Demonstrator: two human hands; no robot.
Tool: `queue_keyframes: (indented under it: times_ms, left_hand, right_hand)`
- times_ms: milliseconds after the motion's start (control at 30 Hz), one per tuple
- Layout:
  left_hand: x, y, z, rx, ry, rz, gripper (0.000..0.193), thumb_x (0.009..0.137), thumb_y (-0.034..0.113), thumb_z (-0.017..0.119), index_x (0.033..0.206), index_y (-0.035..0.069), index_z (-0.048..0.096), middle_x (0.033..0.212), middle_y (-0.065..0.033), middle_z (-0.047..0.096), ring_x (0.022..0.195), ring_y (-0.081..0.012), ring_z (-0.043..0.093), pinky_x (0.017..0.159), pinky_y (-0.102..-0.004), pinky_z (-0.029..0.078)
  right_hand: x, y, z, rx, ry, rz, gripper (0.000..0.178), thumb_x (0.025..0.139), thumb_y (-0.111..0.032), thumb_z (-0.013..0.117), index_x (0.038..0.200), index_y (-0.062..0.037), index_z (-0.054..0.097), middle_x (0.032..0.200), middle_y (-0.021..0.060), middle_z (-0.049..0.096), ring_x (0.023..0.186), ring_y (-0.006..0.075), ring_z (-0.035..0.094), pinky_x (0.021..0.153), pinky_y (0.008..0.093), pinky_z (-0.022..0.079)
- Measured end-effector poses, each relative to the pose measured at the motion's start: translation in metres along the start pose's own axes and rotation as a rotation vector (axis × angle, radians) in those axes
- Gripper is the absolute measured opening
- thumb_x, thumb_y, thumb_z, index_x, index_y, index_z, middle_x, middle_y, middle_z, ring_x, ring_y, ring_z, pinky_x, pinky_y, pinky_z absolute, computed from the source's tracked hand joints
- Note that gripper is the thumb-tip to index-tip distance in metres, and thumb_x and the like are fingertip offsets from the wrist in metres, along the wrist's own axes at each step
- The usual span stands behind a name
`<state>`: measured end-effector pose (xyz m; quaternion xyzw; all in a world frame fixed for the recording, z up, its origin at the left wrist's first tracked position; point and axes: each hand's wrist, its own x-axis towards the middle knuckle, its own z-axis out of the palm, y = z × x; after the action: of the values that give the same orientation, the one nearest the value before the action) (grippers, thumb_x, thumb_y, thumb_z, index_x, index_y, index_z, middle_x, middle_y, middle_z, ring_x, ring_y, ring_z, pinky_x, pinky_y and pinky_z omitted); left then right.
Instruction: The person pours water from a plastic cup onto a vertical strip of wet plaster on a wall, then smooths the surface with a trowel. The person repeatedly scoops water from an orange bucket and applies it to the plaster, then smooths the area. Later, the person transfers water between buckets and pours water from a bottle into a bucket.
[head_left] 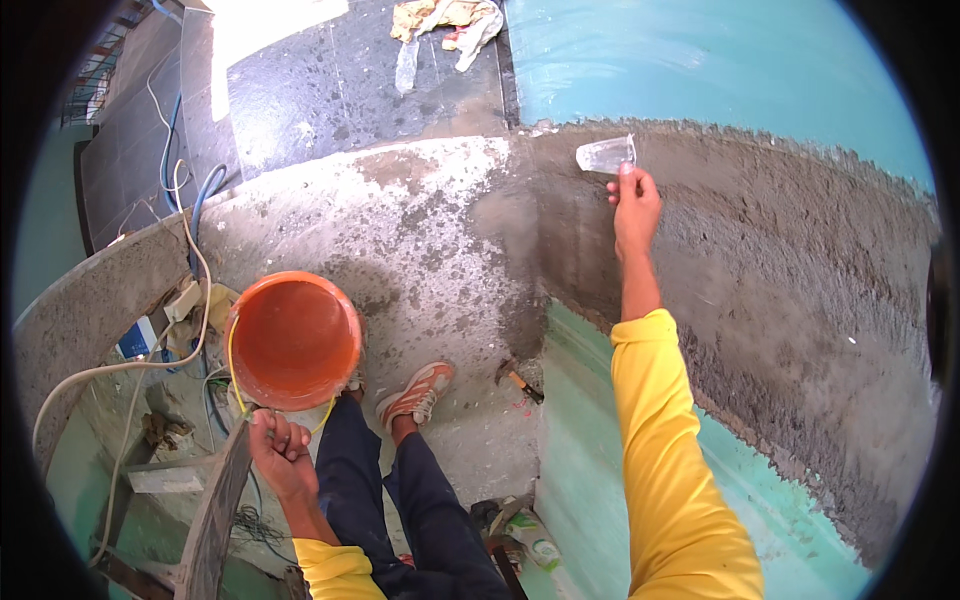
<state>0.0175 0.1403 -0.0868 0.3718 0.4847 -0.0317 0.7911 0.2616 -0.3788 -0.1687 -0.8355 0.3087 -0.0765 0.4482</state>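
Head view: cup [600,156] in right hand [636,208]

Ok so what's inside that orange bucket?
Only dull orange shows inside the orange bucket; no separate objects are visible. I can't tell whether that's liquid or bare bottom; anything beneath liquid would be hidden.

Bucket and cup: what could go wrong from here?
The bucket is held by its thin handle in the left hand, so it could swing or tip; whether it holds liquid is hard to tell. The clear cup is held near one end in the right hand, so it might slip. A tool lies on the floor near the right shoe, a possible trip hazard.
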Motion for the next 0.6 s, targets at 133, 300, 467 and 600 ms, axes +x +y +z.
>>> queue_keyframes:
  times_ms: [133,300,467,600]
  left_hand:
    - [0.003,-0.005,0.003,-0.006,0.026,-0.028,0.027,0.107,0.031,0.051,0.087,0.014,0.048,0.064,0.0062,0.028,0.051,-0.0055,0.026,0.058,-0.0261,0.037]
    - [0.002,-0.008,0.004,0.016,0.044,-0.063,0.028,0.106,0.033,0.054,0.087,0.013,0.048,0.064,0.0061,0.029,0.051,-0.0059,0.027,0.058,-0.0269,0.038]
    - [0.003,-0.009,0.012,0.045,0.021,-0.071,0.029,0.107,0.035,0.051,0.087,0.014,0.047,0.064,0.0063,0.028,0.05,-0.0057,0.025,0.057,-0.0263,0.037]
    - [0.002,-0.011,0.013,0.084,-0.008,-0.071,0.029,0.107,0.035,0.049,0.087,0.015,0.046,0.064,0.0066,0.027,0.05,-0.0055,0.025,0.057,-0.026,0.036]
  right_hand:
    - [-0.032,0.03,0.009,-0.106,-0.076,-0.089,0.027,0.099,-0.029,0.07,0.108,-0.0027,0.071,0.084,0.0011,0.068,0.074,0.0066,0.058,0.064,0.0247,0.046]
    - [-0.045,0.029,0.035,0.11,-0.209,0.09,0.026,0.103,-0.028,0.064,0.109,-0.003,0.069,0.086,0.0012,0.068,0.074,0.0079,0.062,0.065,0.0233,0.048]
    - [0.015,0.035,0.025,0.296,-0.248,0.272,0.031,0.107,-0.037,0.056,0.101,-0.0071,0.061,0.08,0.0022,0.064,0.07,0.0103,0.062,0.061,0.0254,0.051]
    - [0.034,0.042,0.018,0.476,-0.254,0.352,0.032,0.107,-0.041,0.054,0.098,-0.0097,0.057,0.077,0.0023,0.062,0.066,0.0115,0.06,0.058,0.0264,0.051]
